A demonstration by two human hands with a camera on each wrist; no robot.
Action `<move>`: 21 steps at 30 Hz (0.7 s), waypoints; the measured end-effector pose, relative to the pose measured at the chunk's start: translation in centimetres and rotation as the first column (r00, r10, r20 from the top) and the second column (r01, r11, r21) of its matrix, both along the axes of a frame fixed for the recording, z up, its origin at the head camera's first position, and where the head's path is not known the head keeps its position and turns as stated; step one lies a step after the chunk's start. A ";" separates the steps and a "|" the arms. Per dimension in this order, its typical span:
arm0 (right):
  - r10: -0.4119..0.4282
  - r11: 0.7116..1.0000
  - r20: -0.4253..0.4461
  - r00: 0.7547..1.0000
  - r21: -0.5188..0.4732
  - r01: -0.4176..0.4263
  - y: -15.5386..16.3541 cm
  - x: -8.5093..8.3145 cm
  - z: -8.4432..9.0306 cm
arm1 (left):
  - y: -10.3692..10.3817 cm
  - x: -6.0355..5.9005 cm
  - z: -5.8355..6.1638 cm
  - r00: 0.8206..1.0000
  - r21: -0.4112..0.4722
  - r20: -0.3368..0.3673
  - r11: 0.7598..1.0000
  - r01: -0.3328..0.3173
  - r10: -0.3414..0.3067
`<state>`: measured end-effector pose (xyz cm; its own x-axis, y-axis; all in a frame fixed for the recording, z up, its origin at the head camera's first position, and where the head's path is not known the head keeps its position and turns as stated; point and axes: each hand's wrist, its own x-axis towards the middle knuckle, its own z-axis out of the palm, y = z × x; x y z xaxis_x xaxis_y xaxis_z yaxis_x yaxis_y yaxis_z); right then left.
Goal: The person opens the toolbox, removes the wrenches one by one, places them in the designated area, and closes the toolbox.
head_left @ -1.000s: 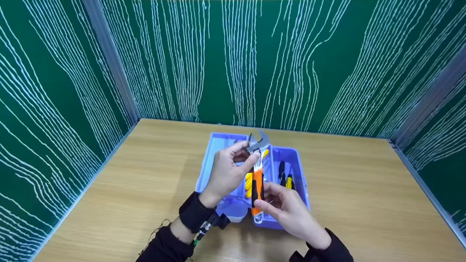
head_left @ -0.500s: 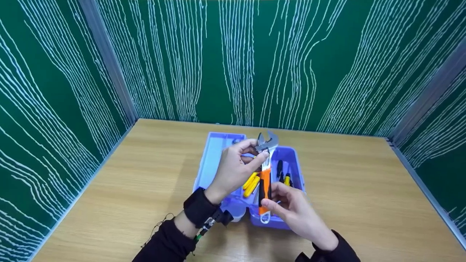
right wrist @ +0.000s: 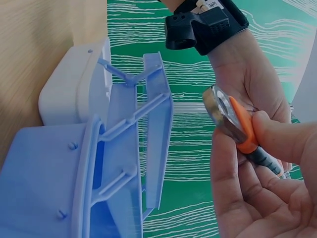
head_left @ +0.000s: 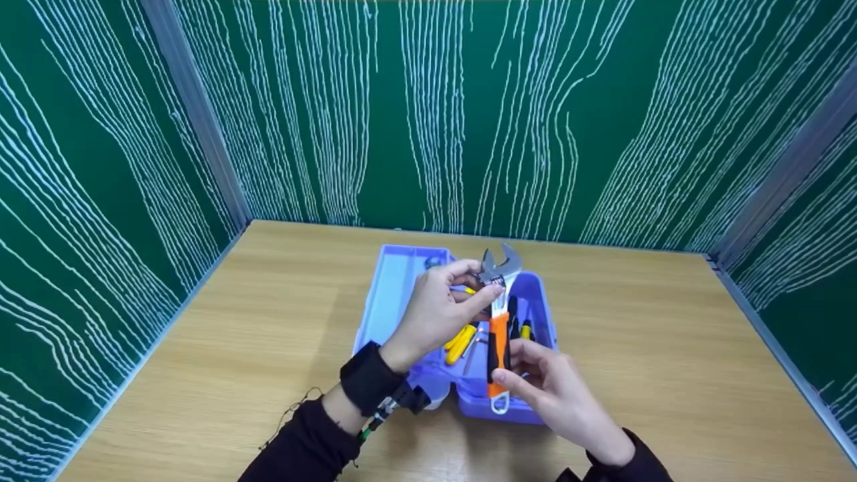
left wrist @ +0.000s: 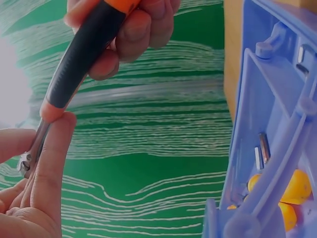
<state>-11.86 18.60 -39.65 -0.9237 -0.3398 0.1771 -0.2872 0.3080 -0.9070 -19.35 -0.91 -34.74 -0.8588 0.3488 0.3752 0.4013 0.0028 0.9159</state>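
Observation:
An adjustable wrench (head_left: 497, 321) with an orange-and-black handle and a steel head is held upright above an open blue toolbox (head_left: 395, 301). My left hand (head_left: 438, 311) pinches the wrench just under its steel head. My right hand (head_left: 546, 388) grips the lower handle, thumb on the orange end. In the left wrist view the handle (left wrist: 81, 54) runs from my right hand's fingers (left wrist: 133, 34) down to my left fingers (left wrist: 49, 163). The right wrist view shows the handle's ring end (right wrist: 225, 116) above my right thumb (right wrist: 285, 139).
The toolbox (right wrist: 114, 163) sits mid-table on a wooden tabletop (head_left: 268, 348). Inside it lie yellow-handled tools (head_left: 462, 338) and black-and-yellow screwdrivers (head_left: 519, 321). Green patterned walls (head_left: 428, 114) close in the back and both sides.
Both hands have carried the wrench slightly right and higher; its head now stands further above the toolbox's far rim. The grips are unchanged.

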 end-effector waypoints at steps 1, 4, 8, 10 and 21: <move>-0.001 1.000 0.001 1.000 0.002 0.001 0.1 0.0 0.0 | 0.0 0.0 0.0 1.000 -0.002 0.011 1.000 0.007 -0.007; -0.008 1.000 0.001 1.000 0.011 0.008 0.5 0.0 -0.1 | -0.1 -0.1 -0.1 0.999 -0.009 0.035 1.000 0.022 -0.021; -0.029 0.999 -0.012 1.000 0.024 0.029 1.1 -0.1 -0.2 | -0.2 0.0 -0.1 0.998 -0.013 0.054 0.999 0.042 -0.041; -0.040 0.999 -0.009 0.999 0.032 0.040 1.4 -0.1 -0.2 | -0.2 0.0 -0.1 0.997 -0.023 0.057 0.999 0.046 -0.044; -0.052 0.998 0.027 0.998 0.036 0.051 2.8 -0.6 -0.1 | -0.3 0.2 -0.1 0.999 -0.140 0.037 0.990 0.015 -0.010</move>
